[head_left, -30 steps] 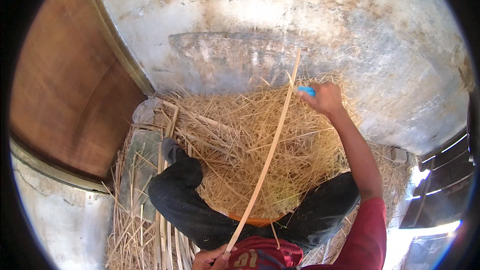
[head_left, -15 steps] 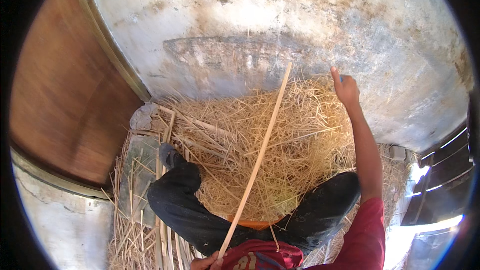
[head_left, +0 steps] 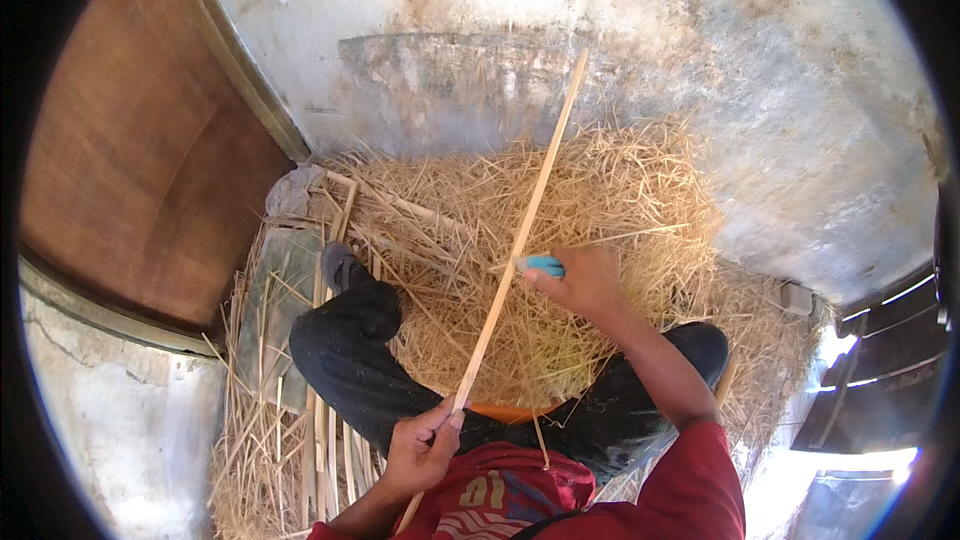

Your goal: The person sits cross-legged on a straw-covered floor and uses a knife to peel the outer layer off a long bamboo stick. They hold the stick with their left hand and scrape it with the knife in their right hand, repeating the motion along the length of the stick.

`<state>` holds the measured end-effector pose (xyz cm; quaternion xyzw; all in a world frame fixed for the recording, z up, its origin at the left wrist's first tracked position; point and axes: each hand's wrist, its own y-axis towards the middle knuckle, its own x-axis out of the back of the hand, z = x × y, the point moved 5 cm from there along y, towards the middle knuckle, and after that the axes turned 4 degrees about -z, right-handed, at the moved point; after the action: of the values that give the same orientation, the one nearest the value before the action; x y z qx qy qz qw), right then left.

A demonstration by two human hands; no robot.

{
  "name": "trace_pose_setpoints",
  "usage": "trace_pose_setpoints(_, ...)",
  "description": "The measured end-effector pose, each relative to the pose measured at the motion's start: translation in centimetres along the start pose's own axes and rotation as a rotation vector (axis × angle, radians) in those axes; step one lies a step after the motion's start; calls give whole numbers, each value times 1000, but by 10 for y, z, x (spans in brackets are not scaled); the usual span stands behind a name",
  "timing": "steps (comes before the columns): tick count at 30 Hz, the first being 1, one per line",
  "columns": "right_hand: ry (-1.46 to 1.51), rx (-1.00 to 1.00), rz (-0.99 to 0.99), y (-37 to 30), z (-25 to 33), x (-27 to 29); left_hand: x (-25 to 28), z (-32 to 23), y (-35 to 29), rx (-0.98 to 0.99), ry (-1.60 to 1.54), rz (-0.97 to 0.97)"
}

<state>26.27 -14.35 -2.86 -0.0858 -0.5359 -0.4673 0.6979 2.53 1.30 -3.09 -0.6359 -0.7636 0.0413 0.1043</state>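
A long thin bamboo strip point(head_left: 530, 210) runs from my lap up toward the wall. My left hand point(head_left: 420, 445) grips its lower end near my red shirt. My right hand point(head_left: 585, 280) holds a small blue-handled knife point(head_left: 540, 264) against the strip at about its middle. Below the hands lies a big heap of pale shavings point(head_left: 560, 240), between my legs in dark trousers point(head_left: 350, 360).
A stained plaster wall point(head_left: 600, 30) rises just behind the heap. A brown wooden door point(head_left: 130, 160) stands at the left. Several loose bamboo strips point(head_left: 320, 420) lie on the floor by my left leg. A bright opening shows at the lower right.
My right hand, stretched far out near the strip's upper end, has drawn back down to the strip's middle. The left hand stays at the lower end.
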Motion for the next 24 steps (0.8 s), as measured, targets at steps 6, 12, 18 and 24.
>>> trace_pose_setpoints(6, -253, 69, 44, 4, 12, 1, 4, -13, -12, -52, 115, -45)
trace_pose_setpoints(12, -263, -144, 354, 47, -24, 5, 13, -10, -27, -54, 169, -51)
trace_pose_setpoints(18, -204, -411, 251, 64, -80, 37, 9, -8, -48, -181, 234, -13)
trace_pose_setpoints(24, -228, 25, 163, 30, -33, 12, 11, -5, -51, -130, 289, -55)
